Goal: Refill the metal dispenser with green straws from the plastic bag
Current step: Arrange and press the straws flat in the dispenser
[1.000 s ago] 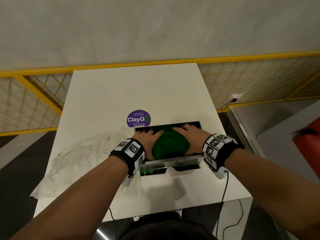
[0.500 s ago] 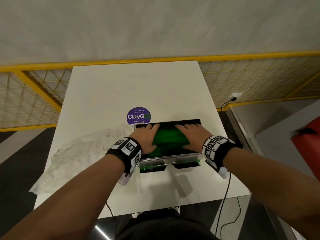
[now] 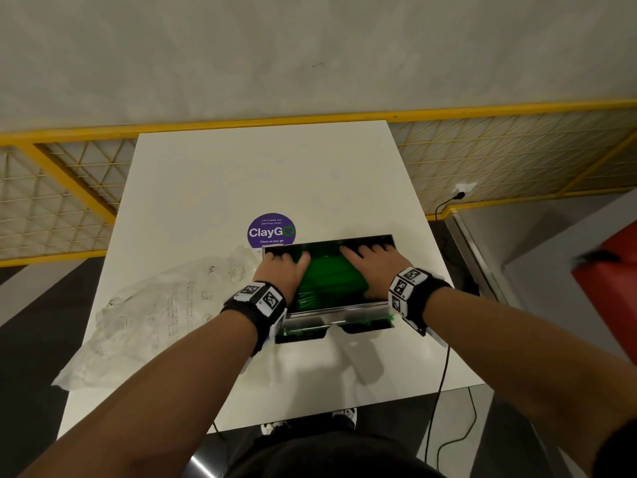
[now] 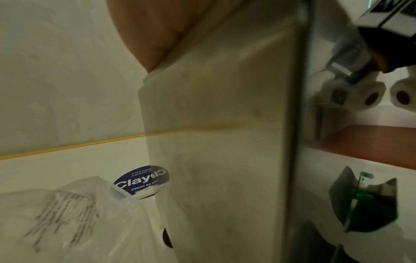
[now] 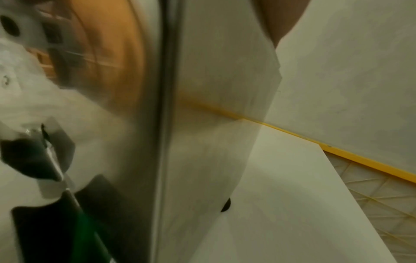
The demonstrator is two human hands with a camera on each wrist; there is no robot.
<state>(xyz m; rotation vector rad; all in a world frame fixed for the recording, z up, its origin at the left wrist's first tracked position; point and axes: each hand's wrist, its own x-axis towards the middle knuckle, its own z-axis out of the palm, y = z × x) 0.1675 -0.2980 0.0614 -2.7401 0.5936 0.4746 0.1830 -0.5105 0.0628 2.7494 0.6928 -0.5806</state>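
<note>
The metal dispenser point(image 3: 341, 309) stands open-topped on the white table point(image 3: 262, 174), near its front right. Green straws point(image 3: 325, 276) fill it. My left hand point(image 3: 283, 268) lies flat on the straws at the left end, fingers straight and reaching the back wall. My right hand point(image 3: 374, 262) lies flat on them at the right end. More straws show in the front openings point(image 3: 303, 331). The crumpled plastic bag point(image 3: 155, 312) lies flat on the table to the left. In the left wrist view the dispenser's side wall point(image 4: 225, 142) stands beside the bag point(image 4: 78, 222); the right wrist view shows its other side wall point(image 5: 213, 106).
A purple round ClayGo sticker point(image 3: 271, 231) is on the table just behind the dispenser. A yellow mesh railing point(image 3: 517, 157) and a grey wall run behind the table. A red object point(image 3: 606, 281) and a cable point(image 3: 443, 391) are off the table's right edge.
The mound of straws between my hands has been pushed down flat into the dispenser. Both hands have slid apart toward its ends and further in toward the back wall.
</note>
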